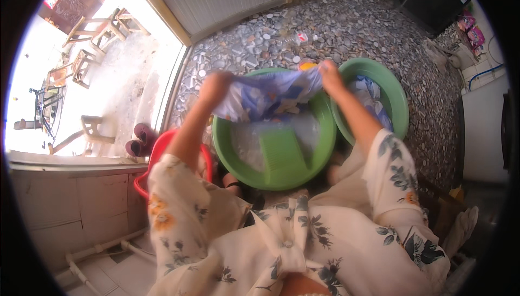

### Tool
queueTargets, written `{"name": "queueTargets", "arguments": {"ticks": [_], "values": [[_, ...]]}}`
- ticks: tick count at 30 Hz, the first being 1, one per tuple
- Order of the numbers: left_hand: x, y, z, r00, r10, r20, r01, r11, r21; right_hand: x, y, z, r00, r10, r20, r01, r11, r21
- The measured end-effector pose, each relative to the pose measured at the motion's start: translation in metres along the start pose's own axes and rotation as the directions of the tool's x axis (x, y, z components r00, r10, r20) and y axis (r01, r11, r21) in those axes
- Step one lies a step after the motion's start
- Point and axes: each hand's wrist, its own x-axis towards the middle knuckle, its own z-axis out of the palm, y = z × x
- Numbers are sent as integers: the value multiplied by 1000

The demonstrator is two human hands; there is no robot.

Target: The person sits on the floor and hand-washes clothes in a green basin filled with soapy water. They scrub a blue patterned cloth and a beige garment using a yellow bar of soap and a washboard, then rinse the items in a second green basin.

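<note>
Stretched between my hands is a blue and white patterned cloth (270,99), held over the far part of a green plastic basin (276,182). My left hand (216,89) grips its left end, and my right hand (331,77) grips its right end. Cloudy water (245,141) lies in the basin. A green washboard (283,151) leans in it, its lower end towards me. To the right stands a second green basin (400,109) with blue and white wet-looking cloth (371,96) inside, partly hidden by my right forearm.
A red plastic basket (142,186) stands beside my left leg. Beyond the basins, a clear plastic bottle (300,38) lies on the pebble-patterned floor. An orange-yellow object (307,66) sits behind the cloth. Dark red shoes (140,139) are by the doorway. A white appliance (485,129) stands right.
</note>
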Motion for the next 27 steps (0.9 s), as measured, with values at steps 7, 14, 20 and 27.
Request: {"name": "queueTargets", "arguments": {"ticks": [7,14,20,27], "values": [[11,-53,162,964,230,-137,-200,959,203,-65,42,104,925,-169,341,269,924,-272],[28,-67,256,984,175,24,-175,946,272,-62,62,169,760,-133,636,437,829,-349],[29,-85,292,973,47,225,-91,978,190,-78,96,194,691,140,709,244,879,-411],[27,-130,345,887,62,458,-152,975,162,-72,118,209,387,355,851,137,891,-433]]}}
